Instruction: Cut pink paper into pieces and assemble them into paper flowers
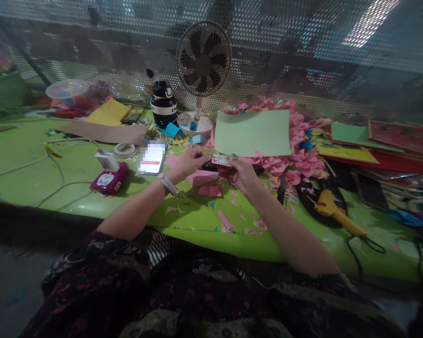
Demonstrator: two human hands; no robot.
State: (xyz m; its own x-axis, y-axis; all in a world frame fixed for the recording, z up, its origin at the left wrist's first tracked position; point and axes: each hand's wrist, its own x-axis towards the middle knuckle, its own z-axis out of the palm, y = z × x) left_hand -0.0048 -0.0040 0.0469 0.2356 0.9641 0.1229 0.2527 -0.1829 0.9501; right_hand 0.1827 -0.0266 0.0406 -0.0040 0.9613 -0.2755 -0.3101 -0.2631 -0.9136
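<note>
Both my hands meet above the table's middle. In my right hand (242, 173) is a small red-and-white box (221, 161), gripped between thumb and fingers. The fingers of my left hand (193, 162) are pinched together at the box's left end; what they hold, if anything, is too small to make out. A dark, slim object shows partly beneath the box and hands. Pink paper pieces (210, 190) lie just below them. To the left of my left hand rests a phone (152, 158) with a lit screen. Beyond my hands is a pale green paper sheet (253, 133).
Pink paper flowers (296, 122) surround the green sheet. A fan (203, 61) and a dark jug (163, 107) stand behind. On the left is a purple power block (110, 179) with a cable; on the right, a yellow glue gun (338, 213). Scraps litter the green table (197, 223).
</note>
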